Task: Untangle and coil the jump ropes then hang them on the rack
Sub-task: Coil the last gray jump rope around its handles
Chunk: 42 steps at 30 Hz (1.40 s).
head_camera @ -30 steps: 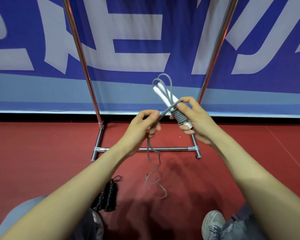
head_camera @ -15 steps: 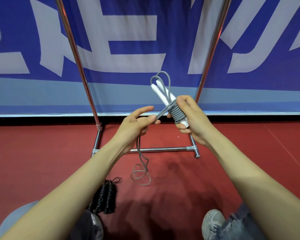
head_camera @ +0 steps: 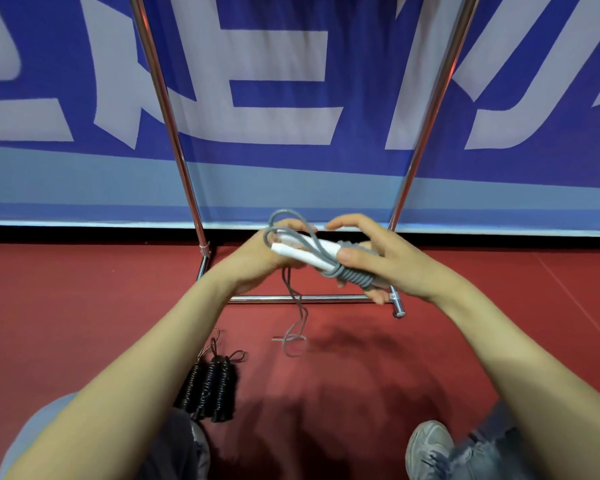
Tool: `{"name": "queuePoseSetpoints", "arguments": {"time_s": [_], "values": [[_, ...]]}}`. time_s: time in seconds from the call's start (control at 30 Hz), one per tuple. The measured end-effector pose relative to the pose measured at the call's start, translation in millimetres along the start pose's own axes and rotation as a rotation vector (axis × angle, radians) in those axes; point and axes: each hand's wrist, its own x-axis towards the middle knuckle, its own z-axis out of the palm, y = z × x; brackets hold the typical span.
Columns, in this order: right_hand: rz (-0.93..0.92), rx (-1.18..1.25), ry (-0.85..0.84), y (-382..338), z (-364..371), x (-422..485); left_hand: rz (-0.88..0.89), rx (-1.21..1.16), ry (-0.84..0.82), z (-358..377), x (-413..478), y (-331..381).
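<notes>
- Hands meet in the middle, in front of the metal rack.
- Right hand holds the grey jump rope. Its thumb presses on the wound part, the low fingers curl under it, and the top finger sticks out.
- Left hand curls round the left end of the two white handles, by the rope's loops.
- Loose end of the grey rope hangs down and touches the red floor.
- Black jump rope, all wound up, lies on the floor, near and to the left.
- Blue banner is far behind, and a grey shoe is near on the right.
</notes>
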Motion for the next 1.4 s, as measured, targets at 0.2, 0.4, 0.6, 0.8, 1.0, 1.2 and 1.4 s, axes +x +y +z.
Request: {"name": "queuePoseSetpoints", "arguments": {"time_s": [0.2,0.4,0.6,0.8,1.0,1.2,1.4], "values": [[0.207,-0.076,-0.215,2,9,1,-0.025,0.057,-0.268,-10,-2,5],[0.441,-0.509,-0.248,17,9,9,-0.149,0.286,-0.206,7,0,22],[0.392,-0.958,0.006,40,4,15,0.141,0.688,-0.023,43,-9,13],[0.210,-0.740,0.397,32,-13,18,0.076,0.241,0.290,47,-4,14],[0.165,-0.568,0.464,26,-12,16,-0.123,-0.205,0.245,39,-4,19],[0.107,-0.051,0.414,21,-18,20,-0.042,-0.257,0.215,35,-4,17],[0.045,0.229,0.328,12,-11,18,-0.067,-0.244,0.208,35,-3,12]]}}
